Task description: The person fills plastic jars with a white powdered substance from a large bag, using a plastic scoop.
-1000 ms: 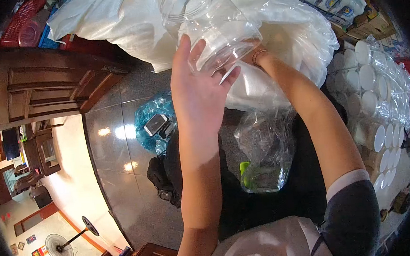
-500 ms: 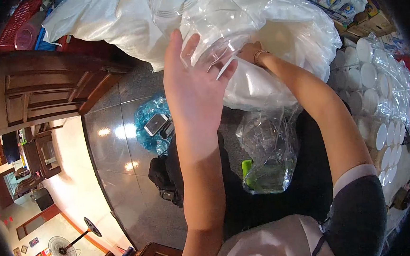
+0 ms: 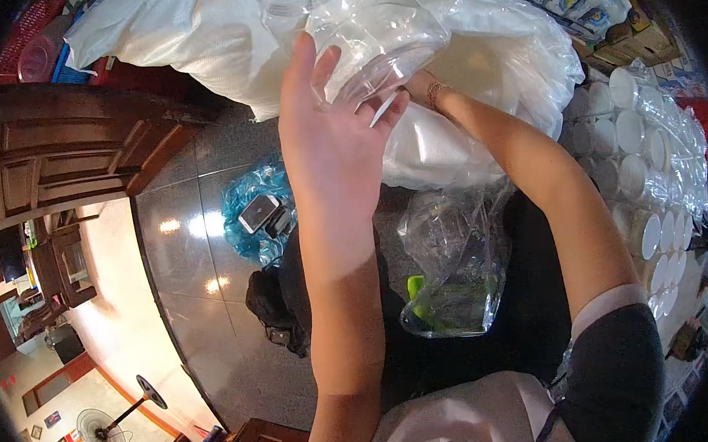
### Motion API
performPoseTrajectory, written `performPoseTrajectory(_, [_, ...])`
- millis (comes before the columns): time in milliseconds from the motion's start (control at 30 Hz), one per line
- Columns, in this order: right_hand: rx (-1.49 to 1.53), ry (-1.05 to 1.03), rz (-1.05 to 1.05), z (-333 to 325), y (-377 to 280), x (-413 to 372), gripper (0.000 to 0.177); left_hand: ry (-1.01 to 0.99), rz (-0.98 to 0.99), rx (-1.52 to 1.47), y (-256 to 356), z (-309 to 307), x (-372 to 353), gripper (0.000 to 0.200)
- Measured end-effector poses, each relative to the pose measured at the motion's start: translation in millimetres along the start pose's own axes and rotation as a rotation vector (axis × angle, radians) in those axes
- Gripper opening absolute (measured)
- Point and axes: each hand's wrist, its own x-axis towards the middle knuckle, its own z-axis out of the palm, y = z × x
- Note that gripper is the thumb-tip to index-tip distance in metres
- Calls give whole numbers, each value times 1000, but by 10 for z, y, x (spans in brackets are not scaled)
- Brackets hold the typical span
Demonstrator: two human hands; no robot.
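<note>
My left hand (image 3: pixel 331 132) is raised with its palm toward me, its fingers curled around the lower end of a clear plastic jar (image 3: pixel 381 26). A slim white piece (image 3: pixel 381 110) sticks out between those fingers. Just right of the jar's bottom, my right hand (image 3: pixel 422 87) reaches to the mouth of a large white sack (image 3: pixel 185 40) with a clear plastic liner (image 3: pixel 537 85). The jar hides my right fingers, so their grip does not show. Below lies a clear plastic bag (image 3: pixel 455 255) with a bright green object (image 3: pixel 417 296) at it.
A phone (image 3: pixel 260 214) rests on a blue plastic bag (image 3: pixel 240 241) on the dark tiled floor (image 3: pixel 186 290). Wrapped stacks of white-lidded containers (image 3: pixel 631 132) stand at the right. A wooden door (image 3: pixel 62 159) and a standing fan (image 3: pixel 102 432) are at the left.
The whole view has shifted slightly left. The jar is tipped a little differently and stays in my left hand; my right hand remains at the sack's mouth.
</note>
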Motion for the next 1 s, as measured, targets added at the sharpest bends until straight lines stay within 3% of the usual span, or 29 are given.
performPoseTrajectory(100, [426,209,66,173,63,80,29,-8,24,1,11,-5,15,66])
performPoseTrajectory(300, [1234,325,425,145,-7,200,28,4,24,-36,51,-32,29,65])
performPoseTrajectory(400, [1482,389,515,75,-52,208,29,10,32,-32,85,-16,27,67])
performPoseTrajectory(600, [1578,481,578,-346,-179,-75,32,-34,103,0,141,11,29,72])
performPoseTrajectory(800, [1642,501,518,-657,-155,-372,23,-234,147,57,170,61,51,68])
performPoseTrajectory(1000, [1630,479,644,-985,-131,-655,23,-380,204,147,94,156,91,61])
